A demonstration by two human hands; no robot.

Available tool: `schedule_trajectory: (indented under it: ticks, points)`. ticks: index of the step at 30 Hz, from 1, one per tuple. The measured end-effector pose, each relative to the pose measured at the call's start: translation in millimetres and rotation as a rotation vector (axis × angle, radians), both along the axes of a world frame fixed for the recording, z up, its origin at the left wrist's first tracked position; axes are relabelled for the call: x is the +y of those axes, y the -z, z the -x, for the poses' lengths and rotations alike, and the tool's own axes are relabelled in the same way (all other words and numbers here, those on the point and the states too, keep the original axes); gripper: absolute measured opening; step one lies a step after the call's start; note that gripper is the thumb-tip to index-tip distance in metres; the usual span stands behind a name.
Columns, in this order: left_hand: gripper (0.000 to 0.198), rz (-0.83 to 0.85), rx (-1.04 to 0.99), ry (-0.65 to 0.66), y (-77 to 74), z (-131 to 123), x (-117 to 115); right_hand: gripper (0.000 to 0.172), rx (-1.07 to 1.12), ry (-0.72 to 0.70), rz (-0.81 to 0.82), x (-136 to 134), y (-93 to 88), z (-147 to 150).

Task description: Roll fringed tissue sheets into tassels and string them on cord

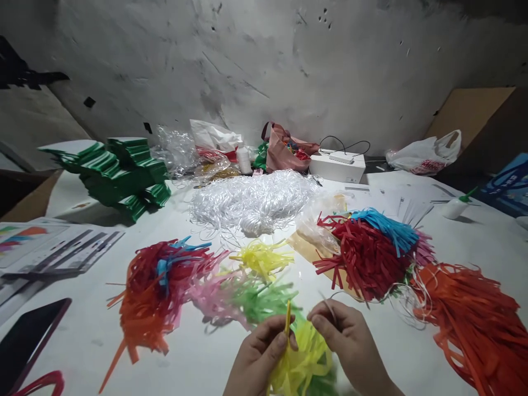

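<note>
My left hand [259,355] is closed, pinching an upright yellow paper strip [287,318] that belongs to a yellow fringed tassel [303,360] hanging between both hands. My right hand [350,341] is closed too, its fingertips pinched on a thin white string [330,306] just right of the strip. Both hands sit at the near edge of the white table [94,341]. Right behind them lie green [264,297], pink [210,294] and yellow [262,257] tassels.
Red-orange tassels [152,291] lie to the left, a red and blue pile [371,250] and orange strips [474,324] to the right. A heap of white string [251,203] is mid-table, with stacked green paper [119,173], bags, a white box [338,165] and a glue bottle [456,206] beyond. A dark phone [28,338] lies near left.
</note>
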State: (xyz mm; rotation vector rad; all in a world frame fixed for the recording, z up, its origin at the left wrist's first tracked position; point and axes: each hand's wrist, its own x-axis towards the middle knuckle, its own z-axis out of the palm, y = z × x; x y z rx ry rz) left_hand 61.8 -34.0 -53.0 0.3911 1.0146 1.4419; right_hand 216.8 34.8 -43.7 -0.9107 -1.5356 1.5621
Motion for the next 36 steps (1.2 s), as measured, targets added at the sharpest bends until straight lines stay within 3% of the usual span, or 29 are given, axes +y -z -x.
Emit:
schedule_trajectory:
  ticks: [2, 7, 14, 20, 25, 30, 36]
  points:
    - [0.033, 0.001, -0.065, 0.001, -3.7, -7, -3, 0.036, 0.036, 0.014, 0.098, 0, 3.0, 3]
    - [0.031, -0.01, -0.105, 0.013, -1.4, -16, -8, 0.036, 0.212, -0.118, 0.254, -2, 14.5, 19]
    - [0.028, 0.043, -0.167, 0.053, 7.9, -15, -9, 0.038, 0.281, -0.131, 0.335, -4, 18.7, 19]
    - [0.035, 0.081, 0.289, -0.126, 14.5, -9, -13, 0.04, 0.115, 0.022, 0.266, -9, 22.2, 12]
    - [0.026, -0.099, 0.649, -0.232, 18.4, -8, -16, 0.035, 0.032, 0.013, 0.153, -14, 20.2, 14]
    - [0.027, -0.073, 0.667, -0.141, 26.3, -4, -18, 0.036, -0.004, -0.047, 0.167, -15, 20.9, 18]
    - [0.028, -0.051, 0.649, -0.106, 34.6, -1, -19, 0.036, 0.021, -0.022, 0.218, -16, 23.2, 21]
